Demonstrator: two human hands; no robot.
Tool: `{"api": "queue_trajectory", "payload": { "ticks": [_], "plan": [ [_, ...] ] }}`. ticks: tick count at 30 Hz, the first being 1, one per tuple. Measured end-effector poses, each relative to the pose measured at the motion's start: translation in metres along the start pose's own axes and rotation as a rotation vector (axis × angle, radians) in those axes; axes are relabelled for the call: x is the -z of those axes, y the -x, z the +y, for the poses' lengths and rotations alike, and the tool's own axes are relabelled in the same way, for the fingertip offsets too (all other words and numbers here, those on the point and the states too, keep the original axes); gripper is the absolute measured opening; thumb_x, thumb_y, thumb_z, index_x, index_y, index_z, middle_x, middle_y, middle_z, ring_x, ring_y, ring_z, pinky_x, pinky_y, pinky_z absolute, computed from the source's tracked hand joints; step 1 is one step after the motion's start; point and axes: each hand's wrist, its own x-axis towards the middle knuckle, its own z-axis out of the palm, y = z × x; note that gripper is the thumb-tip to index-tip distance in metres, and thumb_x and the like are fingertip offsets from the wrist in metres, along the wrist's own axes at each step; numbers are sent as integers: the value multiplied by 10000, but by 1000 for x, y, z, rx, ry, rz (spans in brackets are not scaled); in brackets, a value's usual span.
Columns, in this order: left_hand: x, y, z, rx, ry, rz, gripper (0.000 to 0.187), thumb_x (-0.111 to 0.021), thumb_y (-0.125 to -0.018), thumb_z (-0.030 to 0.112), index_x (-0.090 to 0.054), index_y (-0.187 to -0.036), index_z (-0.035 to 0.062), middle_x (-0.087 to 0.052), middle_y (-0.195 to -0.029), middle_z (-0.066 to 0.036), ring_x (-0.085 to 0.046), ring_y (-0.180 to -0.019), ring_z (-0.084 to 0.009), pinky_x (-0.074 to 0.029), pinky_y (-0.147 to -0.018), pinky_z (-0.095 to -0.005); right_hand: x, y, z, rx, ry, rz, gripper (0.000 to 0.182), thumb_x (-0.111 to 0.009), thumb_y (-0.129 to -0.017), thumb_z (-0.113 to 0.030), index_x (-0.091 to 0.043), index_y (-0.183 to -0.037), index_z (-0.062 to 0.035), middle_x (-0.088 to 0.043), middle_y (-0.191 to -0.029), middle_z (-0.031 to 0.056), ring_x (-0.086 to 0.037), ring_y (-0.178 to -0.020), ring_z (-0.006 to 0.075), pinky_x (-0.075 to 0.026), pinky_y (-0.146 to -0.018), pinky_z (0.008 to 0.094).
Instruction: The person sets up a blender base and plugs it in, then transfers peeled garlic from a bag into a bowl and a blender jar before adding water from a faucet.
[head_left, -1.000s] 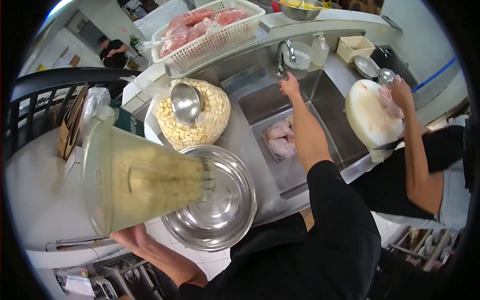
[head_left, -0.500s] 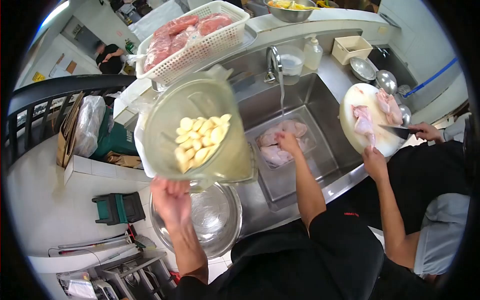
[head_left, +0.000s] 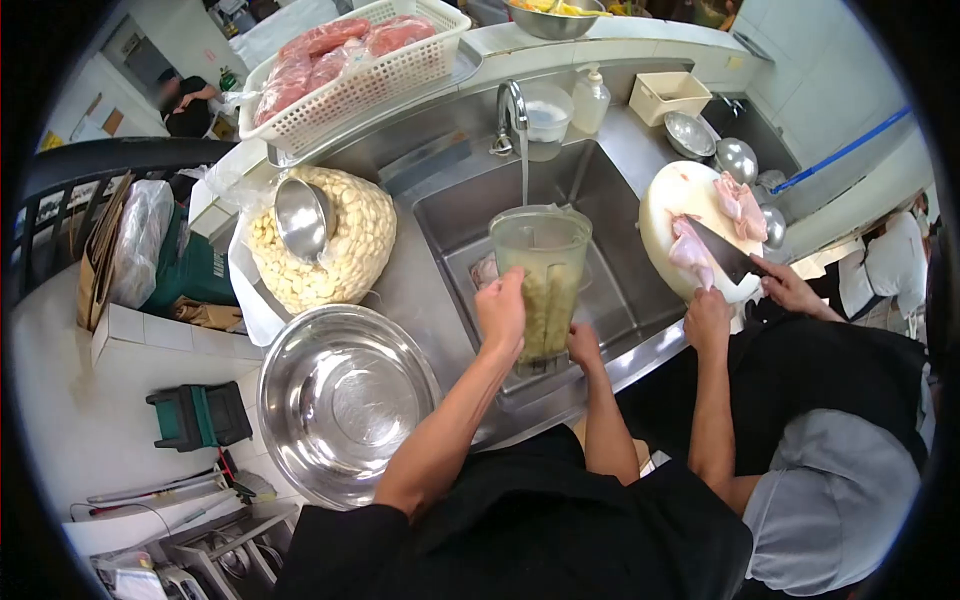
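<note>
A see-through blender jar point(head_left: 541, 265) stands upright over the sink point(head_left: 625, 255), with pale peeled garlic cloves visible through its cloudy wall. My left hand point(head_left: 500, 312) is closed on the jar's handle side. Low at the jar's right edge is my right hand point(head_left: 585, 347), its fingers curled; whether it grips the jar is hidden. Water runs from the faucet point(head_left: 513, 108) down into the jar's mouth. Behind the jar, only a bit of the raw chicken point(head_left: 484, 272) in the sink shows.
Left of the sink sit a large bag of peeled garlic point(head_left: 350, 225) with a small metal bowl point(head_left: 303, 218) on it, and a big steel basin point(head_left: 345, 400). At right, a co-worker's hands hold a knife point(head_left: 722, 250) and chicken on a round cutting board point(head_left: 665, 205). A meat basket point(head_left: 385, 75) stands behind.
The blender jar has moved right and down from over the counter to beneath the running faucet, and is now upright. My right hand has left the chicken and come beside the jar's lower part.
</note>
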Motion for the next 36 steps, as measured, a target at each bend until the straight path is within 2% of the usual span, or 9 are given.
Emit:
{"api": "queue_trajectory", "payload": {
  "ticks": [2,4,9,19,25,27,30,34,36],
  "plan": [
    [-9,-35,-31,-55,-46,25,272,-575,-863,252,-583,-704,32,-502,-608,20,-417,-533,-81,-315,-500,-278,2,4,5,52,251,57,246,-542,-809,-142,-684,-986,-48,-688,-876,178,-664,-850,330,-519,-768,424],
    [-16,-69,-54,-106,-90,46,338,-573,-845,276,-633,-722,-34,-589,-632,-32,-492,-562,-122,-382,-543,-313,0,8,7,-19,287,31,319,-601,-809,-313,-701,-1039,-116,-686,-1012,171,-649,-892,356,-502,-779,486],
    [-26,-133,-71,-315,-330,174,414,-549,-797,361,-645,-776,-41,-620,-656,-201,-585,-616,-305,-436,-643,-414,-6,34,-19,83,434,-43,272,-554,-818,-170,-649,-1054,-76,-661,-1002,191,-623,-938,378,-486,-854,459],
    [-31,-129,-33,-531,-203,186,438,-561,-843,375,-574,-676,-30,-507,-535,-164,-501,-506,-248,-384,-538,-413,-7,55,-37,372,409,-38,241,-592,-818,-138,-656,-1037,-59,-659,-934,207,-646,-890,336,-503,-798,409],
    [-33,-105,-25,-456,-157,115,426,-508,-890,331,-550,-664,-27,-509,-548,-155,-513,-511,-234,-364,-531,-422,12,15,-153,428,-660,175,293,-539,-952,-235,-643,-1058,18,-654,-942,41,-600,-834,139,-477,-742,271],
    [-33,-106,-37,-430,-128,99,419,-499,-890,322,-555,-662,-25,-521,-557,-165,-525,-521,-250,-368,-534,-424,26,0,-197,293,-976,78,351,-553,-946,-294,-652,-1027,33,-645,-892,53,-591,-808,121,-471,-701,260],
    [-29,-102,-40,-472,-163,97,396,-483,-886,301,-573,-670,-17,-544,-580,-185,-545,-543,-297,-381,-545,-430,41,-32,-222,67,-708,18,407,-541,-945,-331,-643,-1006,58,-646,-897,77,-590,-792,129,-468,-691,259],
    [-32,-101,-42,-665,-204,116,354,-467,-874,278,-603,-712,-7,-584,-643,-203,-556,-585,-375,-403,-572,-448,25,-34,-238,180,-691,55,460,-520,-943,-379,-651,-847,51,-631,-795,64,-580,-725,136,-449,-634,256],
    [-30,-103,-44,-653,-213,94,335,-463,-870,261,-617,-731,-2,-599,-683,-203,-569,-622,-376,-411,-594,-448,19,-32,-240,92,-1051,145,382,-536,-925,-298,-620,-706,4,-593,-682,44,-553,-653,134,-415,-587,248]
  ]
}}
